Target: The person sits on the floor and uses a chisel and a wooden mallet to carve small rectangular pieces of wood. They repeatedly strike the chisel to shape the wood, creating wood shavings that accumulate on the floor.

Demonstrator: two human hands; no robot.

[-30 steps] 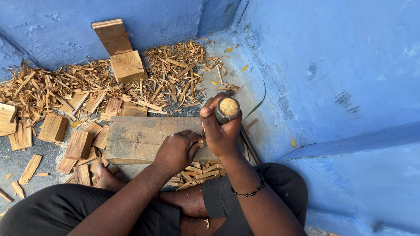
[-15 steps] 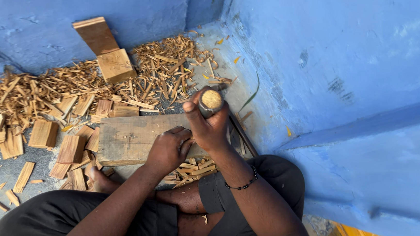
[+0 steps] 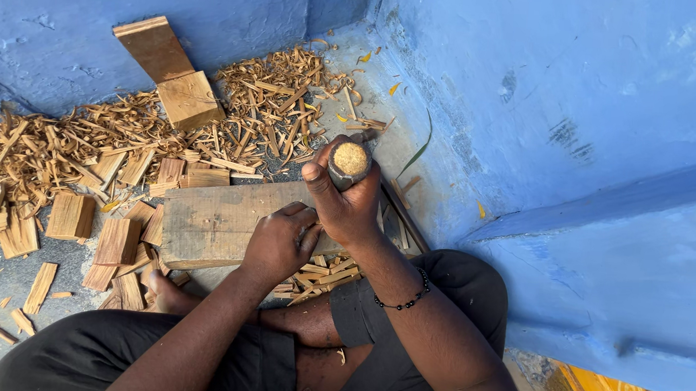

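My right hand (image 3: 349,208) is shut around a tool with a round wooden handle (image 3: 350,160). Its butt end points up at the camera and the blade is hidden below the hand. My left hand (image 3: 281,241) lies beside it with fingers curled on the near right part of a thick wooden plank (image 3: 210,219) on the floor. Whatever lies under those fingers is hidden. A black bead bracelet (image 3: 406,297) is on my right wrist. Thin split sticks (image 3: 323,274) are piled just in front of my crossed legs.
Wood shavings (image 3: 273,110) and short cut wood pieces (image 3: 69,215) cover the grey floor to the left and behind the plank. A wooden block with a slanted board (image 3: 186,97) leans on the blue wall (image 3: 570,112). The wall closes in behind and to the right.
The view has shifted slightly. Both hands stay together at the plank's right end, the right hand still gripping the handle.
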